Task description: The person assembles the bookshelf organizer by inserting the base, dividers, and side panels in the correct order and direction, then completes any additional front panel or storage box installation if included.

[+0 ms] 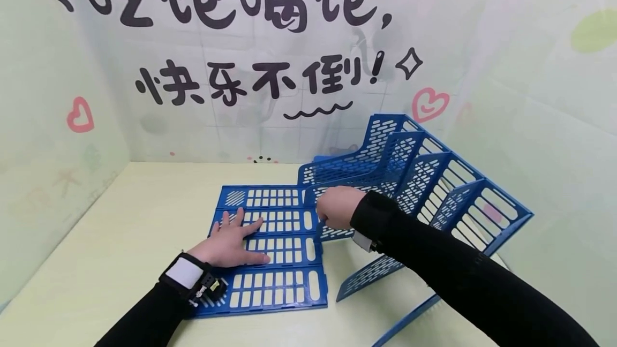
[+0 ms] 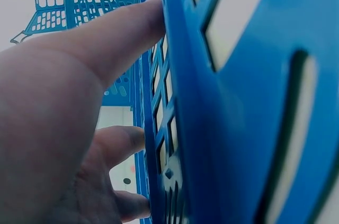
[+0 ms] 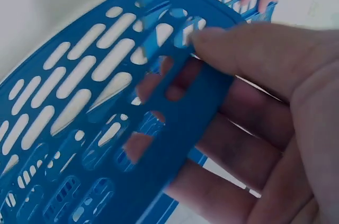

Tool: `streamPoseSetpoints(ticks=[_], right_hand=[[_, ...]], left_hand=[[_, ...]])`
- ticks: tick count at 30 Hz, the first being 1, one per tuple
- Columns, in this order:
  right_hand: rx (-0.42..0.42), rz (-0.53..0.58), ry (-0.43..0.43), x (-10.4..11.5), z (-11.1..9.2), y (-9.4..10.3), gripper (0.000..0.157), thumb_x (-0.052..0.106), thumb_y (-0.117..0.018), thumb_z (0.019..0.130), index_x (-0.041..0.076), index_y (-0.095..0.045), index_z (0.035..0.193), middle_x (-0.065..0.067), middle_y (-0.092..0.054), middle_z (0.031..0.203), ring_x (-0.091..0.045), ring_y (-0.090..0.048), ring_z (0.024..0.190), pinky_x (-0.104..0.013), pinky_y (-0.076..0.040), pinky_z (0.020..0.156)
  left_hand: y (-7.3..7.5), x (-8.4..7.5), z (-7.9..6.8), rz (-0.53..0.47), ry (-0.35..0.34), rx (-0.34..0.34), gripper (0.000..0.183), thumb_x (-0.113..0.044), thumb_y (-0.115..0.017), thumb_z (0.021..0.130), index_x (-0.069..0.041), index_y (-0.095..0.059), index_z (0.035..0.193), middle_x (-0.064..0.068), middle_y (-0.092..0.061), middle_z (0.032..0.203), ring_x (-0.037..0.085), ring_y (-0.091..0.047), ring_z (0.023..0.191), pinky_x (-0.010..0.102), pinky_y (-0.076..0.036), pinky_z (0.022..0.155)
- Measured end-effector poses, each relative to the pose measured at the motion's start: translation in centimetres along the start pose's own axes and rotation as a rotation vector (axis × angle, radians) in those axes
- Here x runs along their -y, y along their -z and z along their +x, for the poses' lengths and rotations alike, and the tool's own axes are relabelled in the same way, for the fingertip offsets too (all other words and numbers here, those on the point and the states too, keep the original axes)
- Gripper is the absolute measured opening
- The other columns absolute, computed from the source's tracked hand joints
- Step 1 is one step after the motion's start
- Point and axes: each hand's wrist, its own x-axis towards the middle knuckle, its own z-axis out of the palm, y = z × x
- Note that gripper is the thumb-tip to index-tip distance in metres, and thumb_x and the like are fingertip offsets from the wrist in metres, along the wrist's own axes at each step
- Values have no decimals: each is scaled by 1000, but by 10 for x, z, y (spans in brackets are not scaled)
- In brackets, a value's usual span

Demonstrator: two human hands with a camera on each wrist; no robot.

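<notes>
We press our left hand (image 1: 234,242) flat, fingers spread, on the base panel (image 1: 281,274). Beside that panel, our right hand (image 1: 339,206) pinches a divider (image 1: 354,183)'s corner; assembly looks unfinished, the dividers not yet seated.

Backdrop wall (image 1: 308,122) reads: 吃饱喝饱, 快乐不倒!

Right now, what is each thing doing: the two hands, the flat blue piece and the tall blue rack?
Left hand: fingers straight, pressing flat on the panel.
Right hand: thumb and fingers pinching the front edge of a divider.
Flat blue panel: lying flat on the table, slotted face up.
Blue divider: standing tilted, held in the right hand's grip.
Blue rack: leaning back, its dividers standing in a row.
Table: bears the panel and rack.
</notes>
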Motion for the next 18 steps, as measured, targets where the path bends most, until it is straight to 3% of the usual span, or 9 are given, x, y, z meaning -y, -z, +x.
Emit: streamPoseSetpoints(ticks=[6,18], right_hand=[[-76,-23,-69,1,13,-2,15,12,-76,105,10,-86,117,-7,-83,118,-22,-78,107,-36,-63,102],[-89,-67,-88,5,27,-10,17,12,-75,106,12,-84,120,-4,-83,116,-20,-76,102,-34,-63,100]], left_hand=[[-2,1,-1,4,-3,-8,105,-71,-82,88,-15,-45,169,40,-10,177,73,1,159,86,-7,125],[0,0,-2,9,9,4,105,-71,-81,88,-16,-44,169,39,-9,178,72,2,159,85,-6,126]])
